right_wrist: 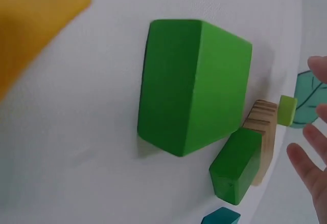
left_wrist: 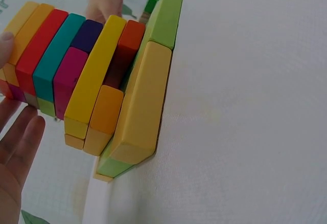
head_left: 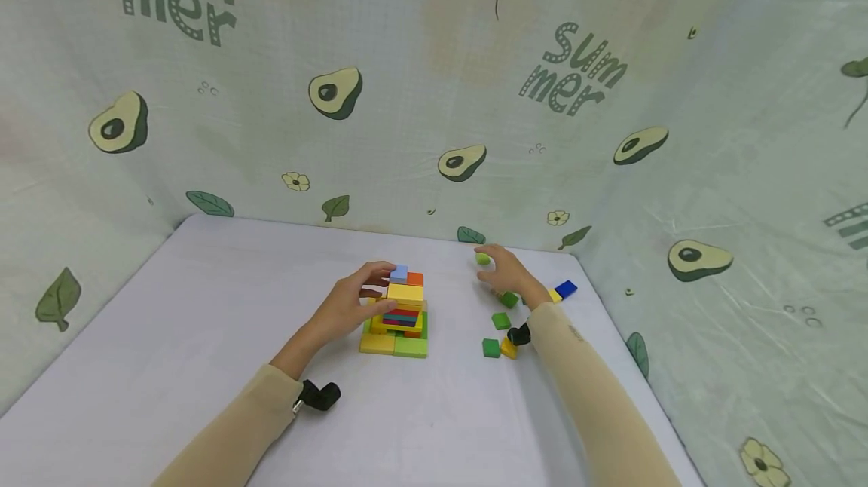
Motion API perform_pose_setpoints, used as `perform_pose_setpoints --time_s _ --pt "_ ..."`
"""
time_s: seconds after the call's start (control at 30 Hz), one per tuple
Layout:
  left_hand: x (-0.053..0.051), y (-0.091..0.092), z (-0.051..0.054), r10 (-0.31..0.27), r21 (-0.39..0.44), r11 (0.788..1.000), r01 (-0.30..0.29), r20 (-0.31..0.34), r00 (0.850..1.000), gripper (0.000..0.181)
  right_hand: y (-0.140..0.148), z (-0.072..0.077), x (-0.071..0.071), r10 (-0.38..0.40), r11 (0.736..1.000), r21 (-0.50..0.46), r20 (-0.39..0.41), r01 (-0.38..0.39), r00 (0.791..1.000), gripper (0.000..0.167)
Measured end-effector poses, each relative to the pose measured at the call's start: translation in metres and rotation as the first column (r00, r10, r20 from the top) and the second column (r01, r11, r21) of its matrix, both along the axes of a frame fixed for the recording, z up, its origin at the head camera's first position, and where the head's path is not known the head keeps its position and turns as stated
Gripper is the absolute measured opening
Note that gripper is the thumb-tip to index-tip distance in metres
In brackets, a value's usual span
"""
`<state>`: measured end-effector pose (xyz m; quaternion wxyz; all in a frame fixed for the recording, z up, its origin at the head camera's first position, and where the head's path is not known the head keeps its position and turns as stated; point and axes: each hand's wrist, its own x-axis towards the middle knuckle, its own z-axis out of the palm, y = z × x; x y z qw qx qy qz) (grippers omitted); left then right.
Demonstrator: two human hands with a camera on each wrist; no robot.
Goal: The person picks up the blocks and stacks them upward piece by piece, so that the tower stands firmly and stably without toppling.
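Observation:
A tower of coloured wooden blocks (head_left: 404,295) stands on the table, topped by a light blue block (head_left: 398,274) beside an orange one. My left hand (head_left: 353,304) is around the tower's left side, thumb in front by the yellow blocks and fingers behind. In the left wrist view, the thumb overlaps a yellow block (left_wrist: 36,27) and the loosely bent fingers (left_wrist: 28,137) lie close to the tower's other side; their contact is unclear. My right hand (head_left: 505,272) reaches over the table's far right, fingers spread near a lime green block (right_wrist: 287,110), apart from it in the right wrist view.
Loose green blocks (head_left: 501,321), a yellow-orange block (head_left: 508,348) and a dark blue block (head_left: 566,289) lie on the right of the table. A ridged wooden piece (right_wrist: 263,132) sits behind a green block (right_wrist: 236,166). Printed cloth (head_left: 407,193) hangs behind the table.

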<state>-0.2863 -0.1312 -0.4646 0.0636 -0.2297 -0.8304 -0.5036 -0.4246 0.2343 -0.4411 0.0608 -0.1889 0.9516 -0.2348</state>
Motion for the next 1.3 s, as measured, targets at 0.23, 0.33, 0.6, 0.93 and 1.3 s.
perform_pose_setpoints --time_s 0.23,0.33,0.6,0.93,1.3 --pt "-0.001 0.001 -0.001 -0.012 0.013 1.000 0.012 -0.008 1.000 0.065 0.002 -0.012 -0.011 0.003 0.996 0.088 0.039 -0.006 0.999 0.065" --pt "-0.001 0.001 -0.001 -0.023 0.014 1.000 0.023 -0.001 1.000 0.064 0.002 -0.015 -0.013 0.002 0.993 0.122 0.028 -0.006 1.000 0.064" --pt "0.000 0.002 0.000 -0.017 0.014 1.000 0.017 -0.001 1.000 0.065 0.001 -0.017 -0.017 -0.002 0.989 0.149 -0.017 0.005 1.000 0.055" --pt "0.000 -0.001 0.001 -0.010 0.012 1.000 0.010 0.010 1.000 0.065 -0.003 -0.014 -0.013 -0.062 0.997 0.045 0.058 0.060 0.996 0.035" --pt "-0.001 0.000 0.001 -0.011 0.009 1.000 0.011 0.003 1.000 0.065 -0.023 0.012 0.016 0.127 0.992 -0.019 -0.083 -0.128 0.989 0.031"
